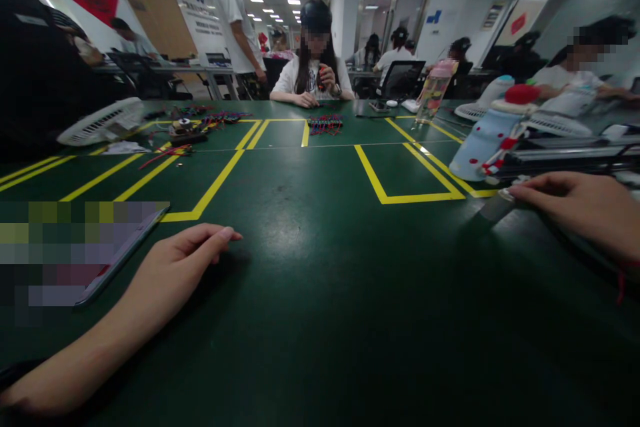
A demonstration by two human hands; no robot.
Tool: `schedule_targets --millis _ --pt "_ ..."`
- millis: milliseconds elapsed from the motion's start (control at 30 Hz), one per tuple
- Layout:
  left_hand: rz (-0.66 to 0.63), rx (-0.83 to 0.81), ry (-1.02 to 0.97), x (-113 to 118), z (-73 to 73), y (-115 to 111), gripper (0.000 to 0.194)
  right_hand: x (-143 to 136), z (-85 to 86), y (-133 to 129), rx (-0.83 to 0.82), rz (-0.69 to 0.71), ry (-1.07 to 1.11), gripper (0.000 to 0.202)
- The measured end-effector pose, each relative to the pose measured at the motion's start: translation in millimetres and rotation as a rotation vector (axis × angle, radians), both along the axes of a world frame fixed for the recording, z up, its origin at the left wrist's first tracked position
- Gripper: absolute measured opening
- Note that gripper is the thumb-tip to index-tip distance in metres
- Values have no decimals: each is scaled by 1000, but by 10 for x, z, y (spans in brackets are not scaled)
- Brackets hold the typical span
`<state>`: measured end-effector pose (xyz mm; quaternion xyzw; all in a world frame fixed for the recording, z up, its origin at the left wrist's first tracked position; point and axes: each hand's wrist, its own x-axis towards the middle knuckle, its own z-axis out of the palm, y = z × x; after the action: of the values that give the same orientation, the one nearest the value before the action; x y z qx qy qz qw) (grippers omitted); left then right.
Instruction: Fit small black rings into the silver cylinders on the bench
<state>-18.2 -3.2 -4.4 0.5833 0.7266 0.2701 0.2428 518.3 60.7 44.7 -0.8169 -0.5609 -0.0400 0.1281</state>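
Note:
My right hand point(580, 203) pinches the top of a small grey cylinder point(497, 207) between thumb and fingers, at the right side of the green table. The cylinder is tilted, and a pale piece shows at its upper end. My left hand point(193, 250) rests low over the table at the left, its thumb against the bent index finger and the other fingers curled under. Nothing shows between those fingers. Beyond the left hand lies a flat tablet-like device point(123, 253) with a blurred screen. A light blue bottle with a red top point(483, 140) stands just past my right hand.
Yellow tape point(420, 199) marks boxes on the green table point(310, 293). Bundles of coloured wires point(325, 124) lie toward the far edge. A white fan point(103, 121) lies at the far left, a clear bottle with a pink lid point(434, 93) stands far right. A person point(313, 73) sits opposite.

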Motion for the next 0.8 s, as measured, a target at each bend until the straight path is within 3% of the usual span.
schedule_targets --millis 400,567,667,800 --pt "-9 -2 -15 29 27 -41 46 28 -13 1 -19 87 166 49" --pt "-12 -1 17 55 49 -48 46 -210 -88 -47 103 156 192 57" --pt "-10 -1 32 102 93 -48 44 -634 -143 -184 213 319 338 47" --pt "-10 -9 55 153 129 -50 44 -1399 -250 -478 154 805 718 38"
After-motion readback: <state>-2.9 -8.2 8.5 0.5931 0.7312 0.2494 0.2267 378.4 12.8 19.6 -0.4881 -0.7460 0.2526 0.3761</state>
